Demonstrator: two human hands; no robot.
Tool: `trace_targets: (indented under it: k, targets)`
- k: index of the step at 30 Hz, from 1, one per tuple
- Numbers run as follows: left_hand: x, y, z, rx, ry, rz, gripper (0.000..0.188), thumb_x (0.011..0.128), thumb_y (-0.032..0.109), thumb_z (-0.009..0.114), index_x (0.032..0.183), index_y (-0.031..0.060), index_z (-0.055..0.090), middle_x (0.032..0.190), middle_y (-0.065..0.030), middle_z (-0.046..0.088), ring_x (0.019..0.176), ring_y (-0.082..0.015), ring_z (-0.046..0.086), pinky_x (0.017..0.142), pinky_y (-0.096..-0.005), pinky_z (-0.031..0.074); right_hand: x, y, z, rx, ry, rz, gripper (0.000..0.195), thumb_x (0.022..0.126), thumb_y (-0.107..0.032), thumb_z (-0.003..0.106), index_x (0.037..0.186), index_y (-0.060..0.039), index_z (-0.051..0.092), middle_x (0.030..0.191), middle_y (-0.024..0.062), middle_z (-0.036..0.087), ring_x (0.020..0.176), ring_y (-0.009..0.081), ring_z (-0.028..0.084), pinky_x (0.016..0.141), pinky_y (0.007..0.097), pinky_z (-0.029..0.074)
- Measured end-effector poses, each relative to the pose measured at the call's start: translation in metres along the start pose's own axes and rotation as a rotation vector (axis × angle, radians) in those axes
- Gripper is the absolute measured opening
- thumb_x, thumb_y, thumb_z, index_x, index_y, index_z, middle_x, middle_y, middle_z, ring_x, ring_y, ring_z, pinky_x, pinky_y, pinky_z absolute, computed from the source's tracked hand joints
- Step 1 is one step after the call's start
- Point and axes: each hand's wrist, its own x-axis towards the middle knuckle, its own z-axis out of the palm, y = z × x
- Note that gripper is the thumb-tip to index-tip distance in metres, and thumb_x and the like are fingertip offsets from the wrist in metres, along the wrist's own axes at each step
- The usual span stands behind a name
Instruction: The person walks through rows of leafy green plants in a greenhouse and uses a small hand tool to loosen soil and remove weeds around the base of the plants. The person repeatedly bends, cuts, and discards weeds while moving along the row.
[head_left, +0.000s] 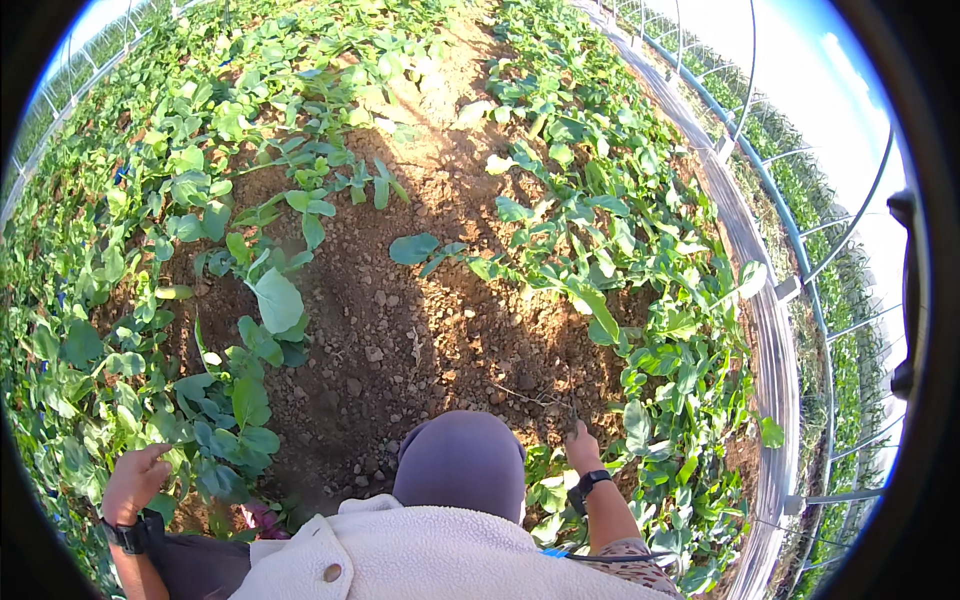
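Note:
My left hand (137, 481) is at the lower left, beside the broad green leaves (225, 442) of the row on that side. Its fingers are partly curled; whether they pinch anything is unclear. On the other side, my right hand (583, 448) is low over the soil, its fingers closed round a narrow greyish object (573, 418) too small to identify. A thin dry stem (521, 393) extends leftward near its tip. Leafy plants (637, 427) grow just right of this hand. Both wrists wear dark bands.
A strip of stony brown soil (375, 337) runs between the two crop rows. My raised knee (459, 465) juts into it. Along the right lie a pale ridged strip (776, 367) and a bluish pipe (787, 225) with curved metal hoops (862, 206). A magenta item (264, 519) shows at lower left.

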Motion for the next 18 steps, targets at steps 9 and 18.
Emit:
trace_targets:
  k: [9,18]
  targets:
    - [-0.024,-0.018,-0.011,0.048,0.056,0.124,0.034,0.080,0.021,0.061,0.108,0.0016,0.063,0.075,-0.0168,0.064,0.069,-0.0297,0.063,0.064,-0.0355,0.048,-0.050,-0.005,-0.060,0.204,-0.133,-0.101,0.036,0.084,-0.026,0.052,0.110,-0.0011,0.059,0.092,0.0249,0.063,0.087,0.0394,0.061,0.075,0.0444,0.048]
    - [-0.009,-0.026,-0.003,0.112,0.049,0.090,0.035,0.081,0.025,0.059,0.107,0.0029,0.064,0.080,-0.0203,0.064,0.075,-0.0344,0.063,0.067,-0.0379,0.049,0.121,-0.091,-0.012,-0.351,0.077,-0.150,0.049,0.086,-0.022,0.053,0.130,-0.0018,0.046,0.100,0.0249,0.063,0.093,0.0357,0.063,0.079,0.0420,0.051]
